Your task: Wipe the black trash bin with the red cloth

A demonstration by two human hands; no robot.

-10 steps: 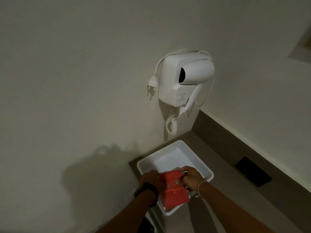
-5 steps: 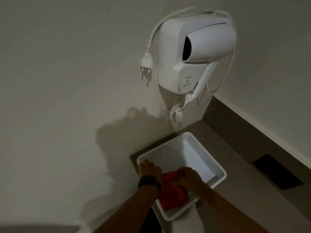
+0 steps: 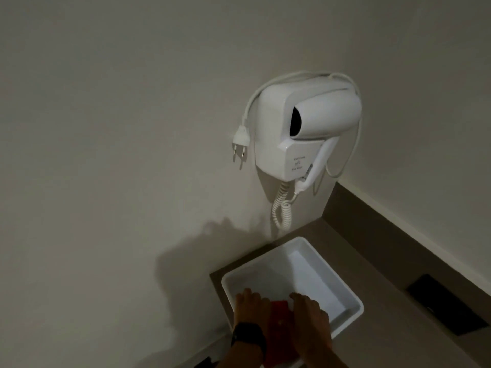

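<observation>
1. At the bottom centre of the frame, the red cloth (image 3: 279,333) lies in the near end of a white tray (image 3: 318,264), between two hands.
2. The left hand (image 3: 248,309) (a dark watch (image 3: 248,338) on its wrist) rests flat, fingers spread, on the cloth's left edge, grasping nothing.
3. The right hand (image 3: 309,318) lies palm down, fingers extended, over the cloth's right side.
4. The tray sits on a brown counter (image 3: 372,274) at lower right.
5. Farther up, right of centre, a white hair dryer (image 3: 308,128) hangs on the wall, its plug (image 3: 240,140) dangling to its left.
6. The black trash bin is out of view.
</observation>
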